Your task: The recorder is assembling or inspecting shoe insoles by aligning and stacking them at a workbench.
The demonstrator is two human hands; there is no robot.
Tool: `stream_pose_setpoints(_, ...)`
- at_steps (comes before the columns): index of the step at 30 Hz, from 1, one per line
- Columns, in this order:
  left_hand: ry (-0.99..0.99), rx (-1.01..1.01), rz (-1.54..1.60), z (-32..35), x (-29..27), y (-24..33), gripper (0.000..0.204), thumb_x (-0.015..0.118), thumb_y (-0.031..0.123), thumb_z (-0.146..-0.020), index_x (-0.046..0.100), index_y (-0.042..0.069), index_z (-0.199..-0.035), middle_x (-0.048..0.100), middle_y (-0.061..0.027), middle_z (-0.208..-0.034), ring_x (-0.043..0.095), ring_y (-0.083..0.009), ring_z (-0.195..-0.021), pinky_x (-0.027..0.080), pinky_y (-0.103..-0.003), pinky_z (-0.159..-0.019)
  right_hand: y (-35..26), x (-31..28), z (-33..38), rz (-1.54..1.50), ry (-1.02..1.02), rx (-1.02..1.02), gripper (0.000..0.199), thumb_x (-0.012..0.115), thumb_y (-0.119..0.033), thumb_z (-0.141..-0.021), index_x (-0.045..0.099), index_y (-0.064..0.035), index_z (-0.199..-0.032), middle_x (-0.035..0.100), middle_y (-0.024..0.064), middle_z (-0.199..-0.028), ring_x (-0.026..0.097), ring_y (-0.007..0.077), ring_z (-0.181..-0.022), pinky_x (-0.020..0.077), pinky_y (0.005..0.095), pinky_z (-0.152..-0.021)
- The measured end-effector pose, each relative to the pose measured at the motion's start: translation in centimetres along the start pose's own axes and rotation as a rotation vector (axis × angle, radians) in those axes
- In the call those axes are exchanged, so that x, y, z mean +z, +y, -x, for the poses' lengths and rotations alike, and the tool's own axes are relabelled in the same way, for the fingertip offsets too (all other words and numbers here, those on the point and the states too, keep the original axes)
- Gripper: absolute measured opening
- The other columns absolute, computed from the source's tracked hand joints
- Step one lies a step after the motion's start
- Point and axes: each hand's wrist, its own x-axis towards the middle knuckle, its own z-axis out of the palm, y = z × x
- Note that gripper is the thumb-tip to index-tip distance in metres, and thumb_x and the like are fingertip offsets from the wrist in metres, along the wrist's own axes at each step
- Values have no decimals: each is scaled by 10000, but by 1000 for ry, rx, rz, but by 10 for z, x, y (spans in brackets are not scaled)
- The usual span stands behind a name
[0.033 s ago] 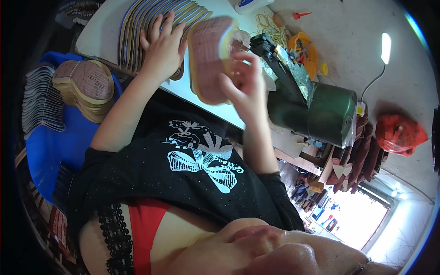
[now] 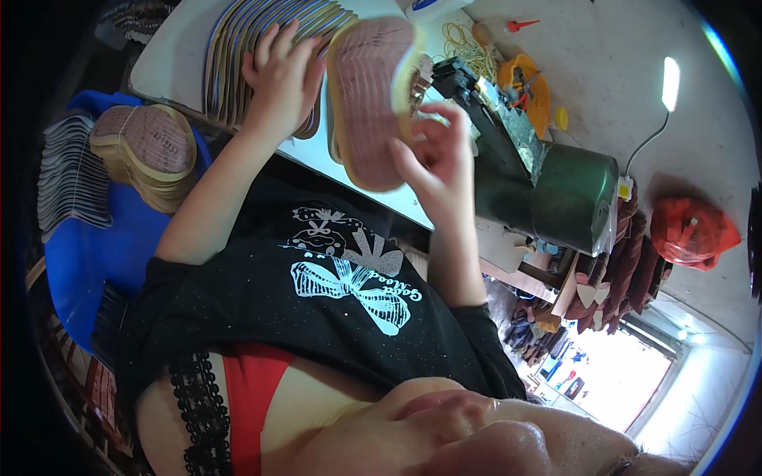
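While lifted just above the white table point(image 2: 349, 170), shoe sole point(image 2: 371, 99) stood on edge, ribbed pinkish face and cream rim showing. Pinched at its far edge by right hand point(image 2: 440, 159), fingers curled. Left hand point(image 2: 279, 75) lay spread on fanned insoles point(image 2: 238, 36) beside it. Stacked soles point(image 2: 147, 151) left of table; green machine point(image 2: 567, 194) right.

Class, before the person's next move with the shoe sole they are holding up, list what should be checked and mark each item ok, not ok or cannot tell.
1. Right hand grips the pink shoe sole at its edge: ok.
2. Left hand rests on the fanned row of soles: ok.
3. Held sole free of defects: cannot tell, blurred.
4. Stack of soles on the blue bin sits steady: ok.
5. Green machine running or off: cannot tell.
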Motion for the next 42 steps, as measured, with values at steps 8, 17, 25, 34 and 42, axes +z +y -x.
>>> stream_pose_setpoints(8,-354,-447,2041,-8,-66,65,504,679,330,-854,513,32,-1224,629,-72,-1042,611,-133,-976,501,-311,-860,5,-1,36,-50,-76,94,378,671,27,-784,560,13,-1146,597,32,-871,435,2,-551,333,165,-479)
stream_pose_setpoints(17,-741,-429,2101,5,-75,105,391,644,208,-866,529,-31,-1152,643,-71,-914,642,-114,-782,535,-252,-702,46,-7,-3,-1008,-141,-135,250,706,-139,-827,613,55,-956,662,135,-851,646,193,-667,537,282,-565)
stream_pose_setpoints(25,-377,-104,1635,-3,-56,94,450,717,197,-812,538,-22,-1162,643,-73,-983,616,-112,-855,507,-256,-773,-3,-33,6,-462,-58,131,157,678,-79,-842,638,53,-917,669,92,-796,635,114,-663,549,245,-596)
stream_pose_setpoints(34,-585,-30,1605,-10,-63,99,582,777,190,-750,487,-21,-1208,623,-74,-1027,609,-113,-889,503,-260,-801,-7,-41,14,-242,-37,137,158,674,-72,-846,620,53,-927,660,78,-813,635,106,-742,552,245,-637)
stream_pose_setpoints(42,-621,-44,1854,2,-64,113,567,755,163,-755,474,-29,-1209,616,-75,-1021,607,-125,-896,489,-244,-814,43,-39,10,-772,-308,-28,245,713,-5,-781,601,74,-984,669,136,-839,664,184,-721,572,297,-673)
